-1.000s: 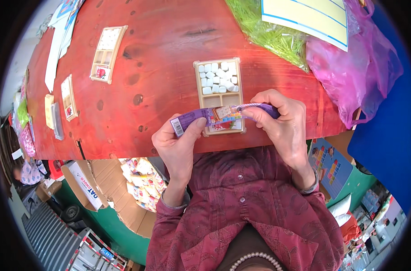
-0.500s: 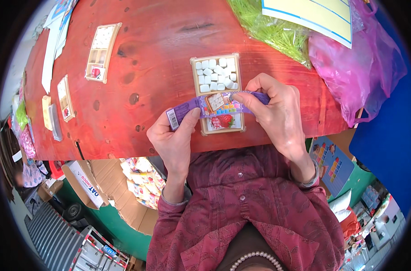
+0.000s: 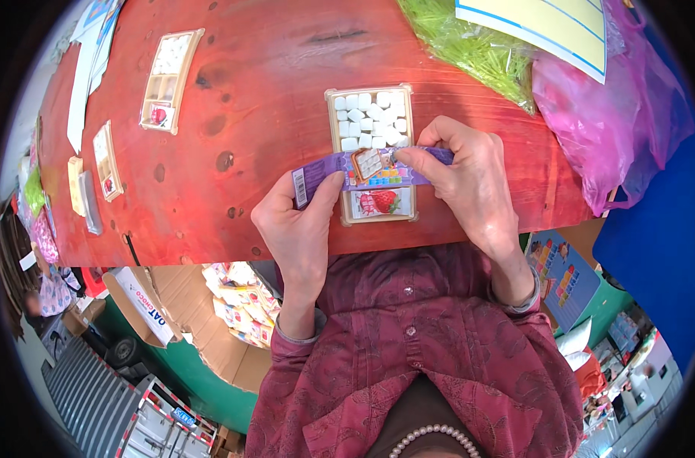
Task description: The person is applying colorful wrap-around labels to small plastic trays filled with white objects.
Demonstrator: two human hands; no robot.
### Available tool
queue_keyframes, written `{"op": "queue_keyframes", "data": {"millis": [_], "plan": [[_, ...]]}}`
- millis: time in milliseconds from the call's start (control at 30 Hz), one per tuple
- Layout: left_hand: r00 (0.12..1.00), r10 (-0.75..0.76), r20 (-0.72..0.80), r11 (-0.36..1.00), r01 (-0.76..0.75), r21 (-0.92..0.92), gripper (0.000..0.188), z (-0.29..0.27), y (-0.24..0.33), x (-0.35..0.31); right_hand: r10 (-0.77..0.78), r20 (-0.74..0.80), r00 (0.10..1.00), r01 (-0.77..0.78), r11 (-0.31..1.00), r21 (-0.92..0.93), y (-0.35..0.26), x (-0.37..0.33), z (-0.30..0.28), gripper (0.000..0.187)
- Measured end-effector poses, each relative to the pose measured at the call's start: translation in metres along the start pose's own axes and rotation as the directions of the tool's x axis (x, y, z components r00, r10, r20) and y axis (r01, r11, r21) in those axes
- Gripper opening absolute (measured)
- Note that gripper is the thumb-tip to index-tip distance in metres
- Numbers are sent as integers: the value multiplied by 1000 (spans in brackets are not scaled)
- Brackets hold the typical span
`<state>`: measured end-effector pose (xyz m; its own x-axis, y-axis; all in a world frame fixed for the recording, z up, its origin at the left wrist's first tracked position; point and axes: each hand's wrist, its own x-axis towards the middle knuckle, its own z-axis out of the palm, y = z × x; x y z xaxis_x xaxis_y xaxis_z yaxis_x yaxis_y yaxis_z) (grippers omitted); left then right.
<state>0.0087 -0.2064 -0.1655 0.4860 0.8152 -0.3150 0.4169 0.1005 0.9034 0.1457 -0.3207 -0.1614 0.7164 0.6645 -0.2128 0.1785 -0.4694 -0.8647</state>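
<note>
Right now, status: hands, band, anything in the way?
Left hand, right hand: pinching opposite ends of purple printed band. Band held over beige tray, contact unclear. Band blocks view of tray's middle.

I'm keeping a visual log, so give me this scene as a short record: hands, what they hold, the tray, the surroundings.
Left hand: pinching the strip's left end
Right hand: pinching near its right end
Held: purple printed strip, crossing the tray's middle in this view; contact unclear
Tray: beige, on the red table
Contents: white pieces far side, strawberry-pictured packet near side
Other trays: two, toward the left
Far right: pink-purple bag
</note>
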Motion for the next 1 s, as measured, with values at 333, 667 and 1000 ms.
{"op": "queue_keyframes", "data": {"millis": [333,667,1000], "plan": [[991,-98,-92,992,105,72,10,-22,-9,-26,-133,73,988,135,990,-31,4,-22,19,17],[950,-247,-191,960,213,-181,20,-48,-37,-79,-162,257,953,204,968,-148,-7,-42,42,20],[944,-330,5,705,250,-664,24,-55,-68,-86,-180,279,943,226,964,-141,-9,-47,47,20]]}}
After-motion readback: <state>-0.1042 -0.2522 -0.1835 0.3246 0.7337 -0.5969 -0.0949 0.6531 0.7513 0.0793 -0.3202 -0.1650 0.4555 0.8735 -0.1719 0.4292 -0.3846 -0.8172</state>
